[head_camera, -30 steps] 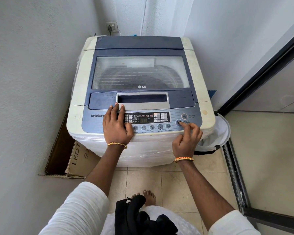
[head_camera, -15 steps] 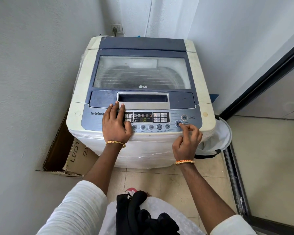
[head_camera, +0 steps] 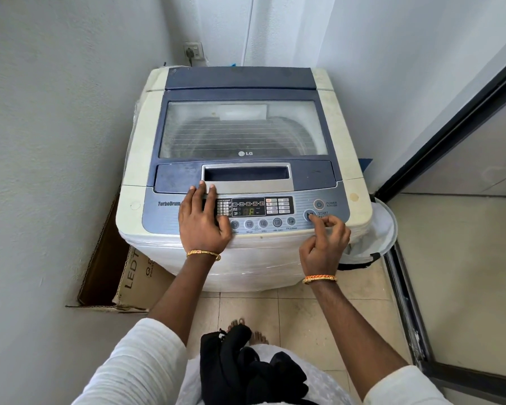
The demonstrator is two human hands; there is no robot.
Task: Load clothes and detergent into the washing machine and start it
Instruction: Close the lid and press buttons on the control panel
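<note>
A white and blue top-loading washing machine (head_camera: 240, 83) stands in the corner with its glass lid (head_camera: 243, 130) down. My left hand (head_camera: 203, 220) rests flat on the left part of the control panel (head_camera: 278, 220), its fingertips reaching the lid handle's edge. My right hand (head_camera: 324, 244) has its index fingertip on the round start/pause button (head_camera: 308, 214), the other fingers curled and holding nothing. The panel's display (head_camera: 247, 211) shows lit green characters. A bundle of black clothes (head_camera: 246, 372) lies at the bottom of the view, against my body.
An open cardboard box (head_camera: 123, 273) is wedged between the machine and the left wall. A white laundry basket (head_camera: 383, 226) stands at the machine's right corner. A dark sliding door frame (head_camera: 406, 305) runs along the right. A wall socket (head_camera: 193, 51) sits behind the machine.
The display on the panel has lit up with green characters. Both hands stay in about the same places on the panel; the view has shifted slightly.
</note>
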